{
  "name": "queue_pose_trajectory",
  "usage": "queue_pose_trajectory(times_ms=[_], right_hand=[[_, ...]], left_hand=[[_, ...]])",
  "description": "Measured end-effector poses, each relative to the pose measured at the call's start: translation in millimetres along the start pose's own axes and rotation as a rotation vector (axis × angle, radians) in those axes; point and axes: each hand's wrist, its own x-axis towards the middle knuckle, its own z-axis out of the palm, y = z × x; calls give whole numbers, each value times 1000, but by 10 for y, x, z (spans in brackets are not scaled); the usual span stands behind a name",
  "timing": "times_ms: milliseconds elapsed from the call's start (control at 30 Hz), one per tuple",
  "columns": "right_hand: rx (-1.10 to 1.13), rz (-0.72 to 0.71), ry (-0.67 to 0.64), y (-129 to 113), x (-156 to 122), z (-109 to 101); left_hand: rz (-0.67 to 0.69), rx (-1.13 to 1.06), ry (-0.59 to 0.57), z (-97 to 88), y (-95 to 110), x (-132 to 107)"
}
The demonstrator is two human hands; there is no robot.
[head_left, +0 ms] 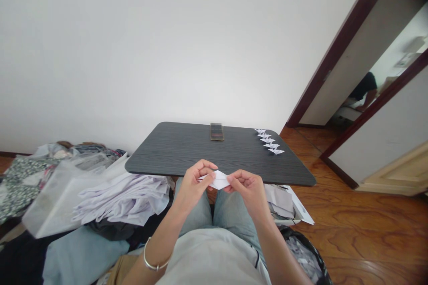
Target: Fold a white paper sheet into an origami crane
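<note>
A small white piece of folded paper (220, 180), shaped roughly like a diamond with a crease, is held up just in front of the table's near edge. My left hand (198, 178) pinches its left end between thumb and fingers. At the other end, the thumb and fingers of my right hand (245, 183) are closed on the paper. Several white folded paper cranes (268, 141) stand in a row on the right side of the dark table (177, 151).
By the wall, a dark card-like object (217, 132) lies on the table. Heaped clothes (123, 196) and a translucent plastic bin (53, 200) are on the left. At right are a tray of papers (284, 207), a black bag of scraps (304, 254) and a doorway with a person (364, 89) beyond.
</note>
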Motion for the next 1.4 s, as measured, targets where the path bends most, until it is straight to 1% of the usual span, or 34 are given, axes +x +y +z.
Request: queue_pose_trajectory(times_ms=[200,367,500,700,933,1133,1400], right_hand=[[-2,-26,3,17,12,9],[-18,-36,21,-19,-2,29],[-19,-32,7,-42,-11,36],[-7,-26,-3,-32,-2,31],[17,-18,-5,-42,7,36],[27,-16,16,-49,4,38],[29,-23,-8,-34,10,26]], left_hand=[[30,65,-16,8,53,-21],[28,82,13,29,49,-13],[29,82,39,31,43,-5],[65,129,14,5,63,-14],[92,223,31,5,114,-46],[103,225,27,19,139,-60],[125,240,-2,6,134,-48]])
